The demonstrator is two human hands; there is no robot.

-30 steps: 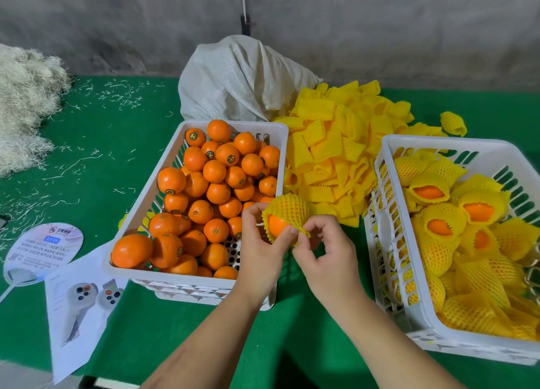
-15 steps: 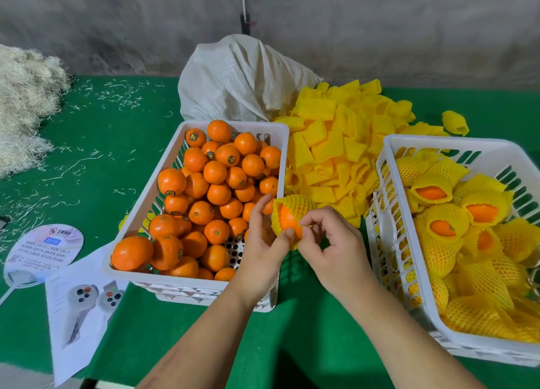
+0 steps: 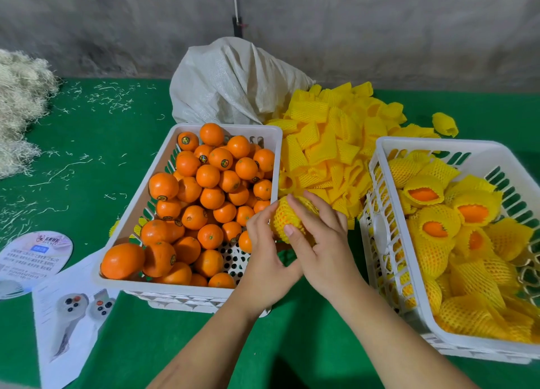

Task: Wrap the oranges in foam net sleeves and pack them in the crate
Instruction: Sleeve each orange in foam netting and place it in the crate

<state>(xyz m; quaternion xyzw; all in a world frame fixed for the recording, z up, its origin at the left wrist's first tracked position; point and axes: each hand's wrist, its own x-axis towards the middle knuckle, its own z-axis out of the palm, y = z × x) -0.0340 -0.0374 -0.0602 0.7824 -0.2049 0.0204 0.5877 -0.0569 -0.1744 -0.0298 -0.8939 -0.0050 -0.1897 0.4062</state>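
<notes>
Both forearms enter from the bottom edge and converge just below the centre of the frame. The left hand (image 3: 267, 260) sits lower left of the pair, back to the camera, fingers curled up around a netted orange (image 3: 285, 216). The right hand (image 3: 320, 242) lies over it from the right, fingers spread across the top, thumb pressed on the near side.

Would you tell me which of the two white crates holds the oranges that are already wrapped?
The right crate, beside the right hand: its oranges sit in yellow foam net sleeves. The left crate holds only bare oranges.
</notes>
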